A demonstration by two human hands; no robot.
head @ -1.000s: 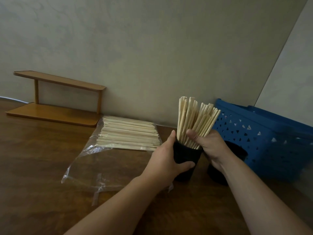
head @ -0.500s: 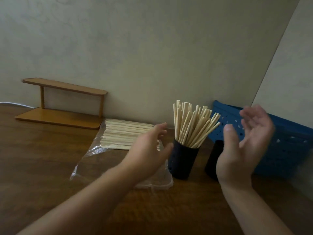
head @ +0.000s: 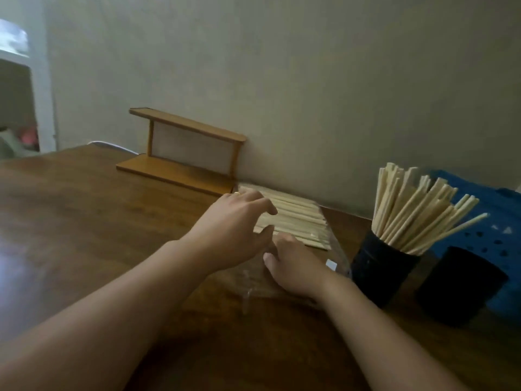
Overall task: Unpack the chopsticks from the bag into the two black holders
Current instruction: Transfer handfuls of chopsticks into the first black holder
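Roughly half done, it seems: near holder (head: 379,270) packed with chopsticks (head: 417,213), second holder (head: 458,286) right of it looks unfilled. Rest of sticks (head: 298,218) seen inside bag (head: 337,249), left of near holder. Left hand (head: 234,224) spread loosely over bag; right hand (head: 296,266) laid on plastic, finger state can't be told.

A single head-worn camera is giving the only view, so no part of the scene is being shared with a second one. It is looking forward and down across the desk (head: 84,221) toward the wall (head: 310,80), tilted so the desk edge is running slantwise. Both forearms are entering from the bottom edge, with the left hand (head: 234,224) and right hand (head: 296,263) lying near mid-frame, close to the lens. The wide angle is taking in the shelf (head: 180,153) at the wall and the holders (head: 377,266) at the right, where the basket (head: 496,221) is being cut by the frame's edge.
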